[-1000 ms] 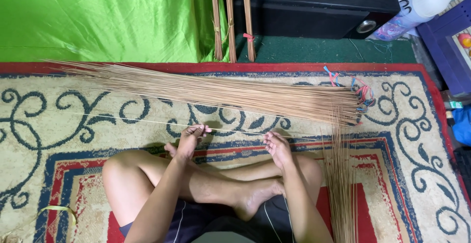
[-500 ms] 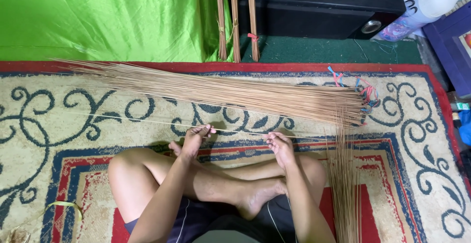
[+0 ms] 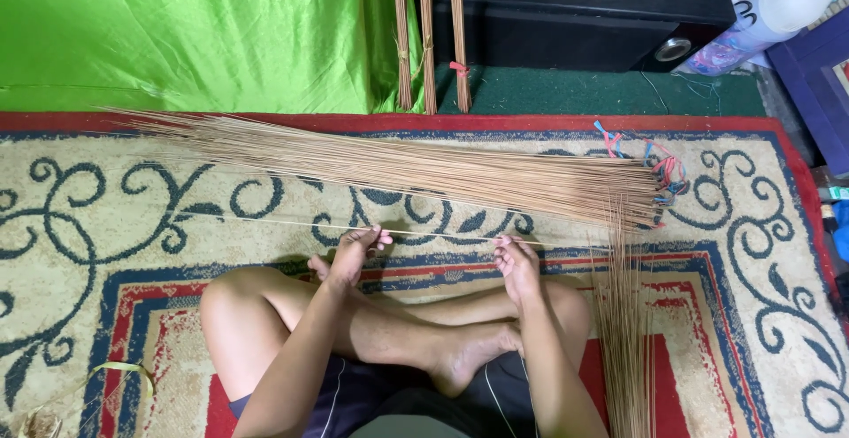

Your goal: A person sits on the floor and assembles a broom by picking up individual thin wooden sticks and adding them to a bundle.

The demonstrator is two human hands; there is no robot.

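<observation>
Both hands, left (image 3: 355,251) and right (image 3: 516,257), pinched shut on one thin stick (image 3: 265,222) stretched between them.

surface: patterned rug (image 3: 115,226) | on it: long stick bundle (image 3: 398,166); smaller stick pile (image 3: 623,332); coloured ties (image 3: 668,173)

Single head camera looks steeply down, close over the patterned rug (image 3: 133,226).

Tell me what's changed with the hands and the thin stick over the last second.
Very little. The left hand and right hand keep their pinch on the single thin stick, stretched level between them; nothing was picked up or released. The big bundle of sticks and the smaller pile lie as before; only the camera shifted.
</observation>
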